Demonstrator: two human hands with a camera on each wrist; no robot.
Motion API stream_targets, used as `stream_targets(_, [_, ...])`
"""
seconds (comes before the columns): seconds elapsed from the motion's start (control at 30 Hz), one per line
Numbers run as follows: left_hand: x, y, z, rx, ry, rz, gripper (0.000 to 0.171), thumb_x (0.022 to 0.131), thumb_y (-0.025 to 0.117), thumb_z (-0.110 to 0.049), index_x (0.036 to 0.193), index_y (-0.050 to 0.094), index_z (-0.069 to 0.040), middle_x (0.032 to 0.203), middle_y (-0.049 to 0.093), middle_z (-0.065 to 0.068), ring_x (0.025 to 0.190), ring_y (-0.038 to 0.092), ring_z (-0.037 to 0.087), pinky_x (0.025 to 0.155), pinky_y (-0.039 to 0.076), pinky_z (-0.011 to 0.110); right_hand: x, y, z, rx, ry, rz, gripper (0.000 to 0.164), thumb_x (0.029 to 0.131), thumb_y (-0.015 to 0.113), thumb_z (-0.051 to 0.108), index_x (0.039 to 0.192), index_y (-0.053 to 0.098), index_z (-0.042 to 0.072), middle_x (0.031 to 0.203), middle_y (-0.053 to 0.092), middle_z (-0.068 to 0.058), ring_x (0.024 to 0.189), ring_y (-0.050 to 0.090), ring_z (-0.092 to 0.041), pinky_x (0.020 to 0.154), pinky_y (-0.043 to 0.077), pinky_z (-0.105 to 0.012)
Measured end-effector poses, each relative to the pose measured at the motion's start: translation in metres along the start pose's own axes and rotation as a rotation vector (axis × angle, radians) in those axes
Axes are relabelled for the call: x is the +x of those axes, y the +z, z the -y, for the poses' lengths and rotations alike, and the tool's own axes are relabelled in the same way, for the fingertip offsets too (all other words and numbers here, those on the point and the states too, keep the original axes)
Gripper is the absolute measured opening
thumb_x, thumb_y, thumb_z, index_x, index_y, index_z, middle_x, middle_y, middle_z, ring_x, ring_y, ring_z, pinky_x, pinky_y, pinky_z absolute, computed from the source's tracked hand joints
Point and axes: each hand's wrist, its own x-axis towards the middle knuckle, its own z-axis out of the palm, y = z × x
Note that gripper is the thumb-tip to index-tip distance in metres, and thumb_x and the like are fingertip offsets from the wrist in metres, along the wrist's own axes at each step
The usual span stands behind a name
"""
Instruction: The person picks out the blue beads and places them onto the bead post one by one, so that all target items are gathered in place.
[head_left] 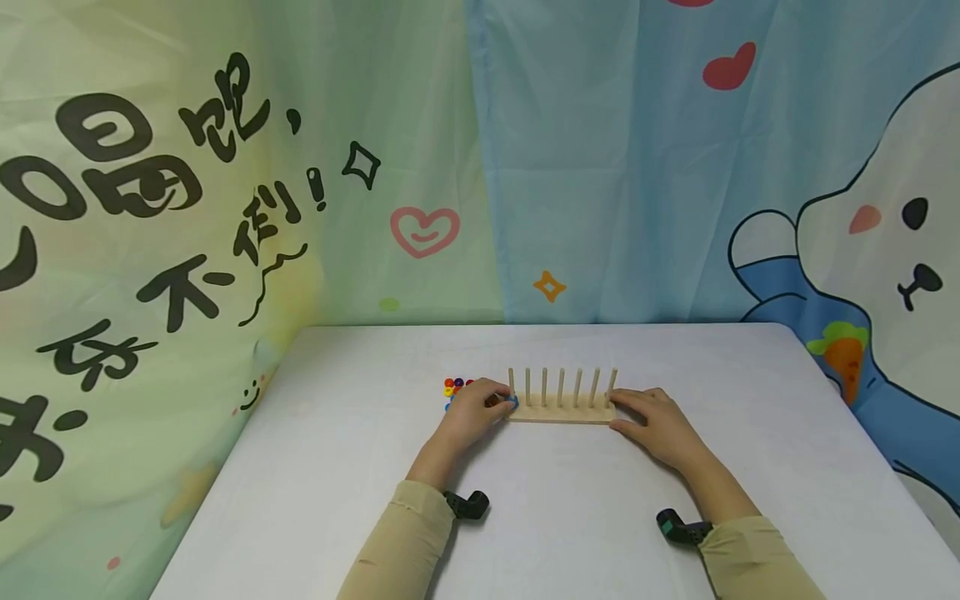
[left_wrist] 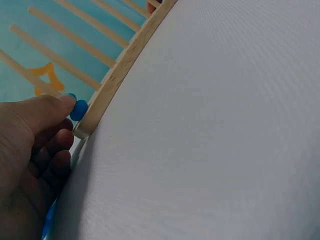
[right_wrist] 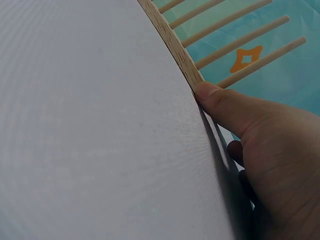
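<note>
A wooden peg board [head_left: 562, 414] with a row of several upright pegs stands on the table. At its left end my left hand [head_left: 474, 408] holds a small blue bead [head_left: 513, 402] low by the leftmost peg. In the left wrist view, the thumb [left_wrist: 60, 102] lies against the blue bead [left_wrist: 78, 111], just above the board's end. My right hand [head_left: 660, 425] grips the board's right end. In the right wrist view, its thumb [right_wrist: 212, 95] presses the front edge, while the other fingers are mostly hidden behind.
Several small beads [head_left: 450, 384] in red, yellow, purple and blue lie just left of the board, partly hidden by my left hand. The white table [head_left: 562, 517] ends at a printed curtain [head_left: 570, 167] behind.
</note>
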Motion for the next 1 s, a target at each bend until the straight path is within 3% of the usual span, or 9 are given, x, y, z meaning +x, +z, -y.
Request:
stream_targets(0.27, [-0.008,-0.002,0.0,0.051,-0.001,-0.005,0.033,0.094,0.069,-0.028,0.124,0.068,-0.015,0.117,0.065,0.001,0.086,0.057,0.007,0.076,0.049,0.023,-0.001,-0.001,-0.001,0.021,0.018,0.022,0.054,0.09,0.071,0.038,0.136,0.06,0.013,0.136,0.061,-0.011,0.115,0.052,-0.032,0.098,0.042,-0.058])
stream_targets(0.4, [-0.018,-0.011,0.0,0.054,0.002,-0.072,0.033,0.094,0.069,-0.028,0.125,0.068,-0.017,0.12,0.064,-0.001,0.085,0.057,0.009,0.074,0.05,0.025,0.0,-0.001,-0.001,0.025,0.012,0.024,0.053,0.09,0.072,0.036,0.136,0.06,0.013,0.137,0.061,-0.011,0.116,0.053,-0.032,0.099,0.042,-0.057])
stream_targets(0.5, [-0.024,-0.02,0.005,0.06,-0.005,-0.136,0.033,0.093,0.07,-0.028,0.124,0.068,-0.017,0.121,0.063,0.001,0.094,0.062,0.016,0.083,0.053,0.032,0.0,-0.002,-0.002,0.009,0.011,0.016,0.053,0.09,0.071,0.036,0.136,0.059,0.013,0.137,0.061,-0.011,0.115,0.052,-0.032,0.099,0.042,-0.057])
stream_targets(0.67, [-0.034,-0.036,0.025,0.114,-0.106,-0.165,0.039,0.091,0.072,-0.035,0.125,0.066,-0.017,0.125,0.061,0.004,0.115,0.059,0.023,0.099,0.049,0.041,0.0,-0.003,0.0,-0.004,0.01,0.006,0.053,0.09,0.071,0.038,0.136,0.06,0.012,0.135,0.061,-0.013,0.116,0.052,-0.034,0.098,0.042,-0.059])
stream_targets(0.83, [-0.043,-0.05,0.044,0.169,-0.201,-0.116,0.045,0.088,0.075,-0.038,0.125,0.064,-0.015,0.125,0.061,0.006,0.113,0.057,0.026,0.098,0.048,0.044,0.0,-0.003,0.002,0.006,0.007,0.009,0.054,0.09,0.071,0.039,0.136,0.06,0.012,0.135,0.062,-0.013,0.117,0.052,-0.035,0.098,0.041,-0.06])
stream_targets(1.0, [-0.051,-0.057,0.055,0.209,-0.241,-0.083,0.044,0.084,0.078,-0.04,0.118,0.066,-0.015,0.123,0.061,0.008,0.115,0.055,0.028,0.101,0.046,0.044,0.001,-0.003,0.002,0.017,0.013,0.026,0.055,0.09,0.071,0.039,0.137,0.059,0.012,0.135,0.061,-0.014,0.115,0.052,-0.034,0.097,0.041,-0.059])
